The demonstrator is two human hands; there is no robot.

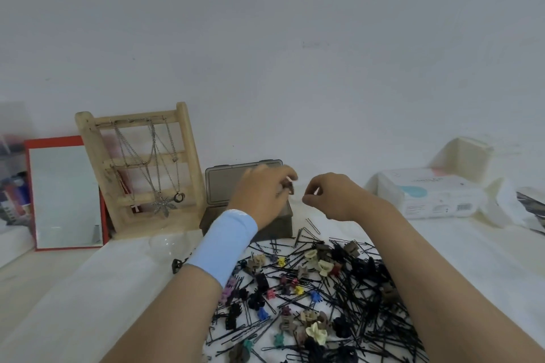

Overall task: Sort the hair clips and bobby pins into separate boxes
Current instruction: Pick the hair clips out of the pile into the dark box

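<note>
Black bobby pins (pixel 362 303) lie in a loose heap at the near edge of the tabletop (pixel 88 289), tangled with small hair clips (pixel 317 330) in cream, brown, blue, yellow and pink. Just beyond the heap stands a dark box (pixel 277 228) with its lid (pixel 224 183) raised. Over the box is the left hand (pixel 262 194), a pale blue wristband (pixel 224 244) on its wrist, and its fingertips pinch a dark brown clip (pixel 288 187). Near it, the right hand (pixel 330 197) is held above the tabletop with fingers curled and tips drawn together; I cannot tell whether anything is between them. Against the wall to the left lean a wooden jewellery stand (pixel 141 168) hung with chains and a red-framed mirror (pixel 65 194). A tissue pack (pixel 433 194) lies to the right.
</note>
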